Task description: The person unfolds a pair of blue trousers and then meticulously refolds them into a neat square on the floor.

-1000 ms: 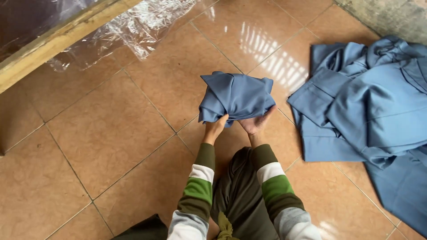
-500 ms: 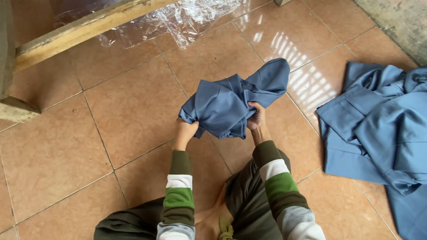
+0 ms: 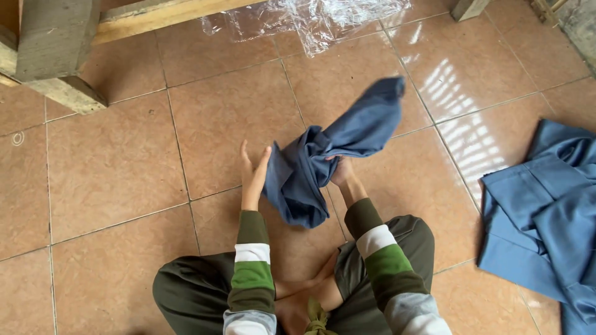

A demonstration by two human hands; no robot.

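Since the earlier frames, the blue garment (image 3: pixel 323 161) has gone from a neat folded bundle held in both hands to a loose, bunched mass, one end flung up and to the right, blurred in the air, and only the right hand now has hold of it.

At far left, a wooden beam (image 3: pixel 53 53) stands on the tiled floor (image 3: pixel 112 161), with a crumpled sheet of clear plastic (image 3: pixel 310 18) lying further along the top edge. The left hand (image 3: pixel 253 170) is open, fingers straight and together, palm turned toward the cloth, just beside its left edge; whether it touches the fabric cannot be told. The garment hangs between the two hands above the floor, its lower folds drooping toward the person's crossed legs (image 3: pixel 198 291) in dark trousers. The right hand (image 3: pixel 341 172) is closed on the cloth from behind, fingers mostly hidden in the folds. At far right, a pile of lighter blue clothing (image 3: pixel 546 217) lies on the tiles, well apart from the hands.
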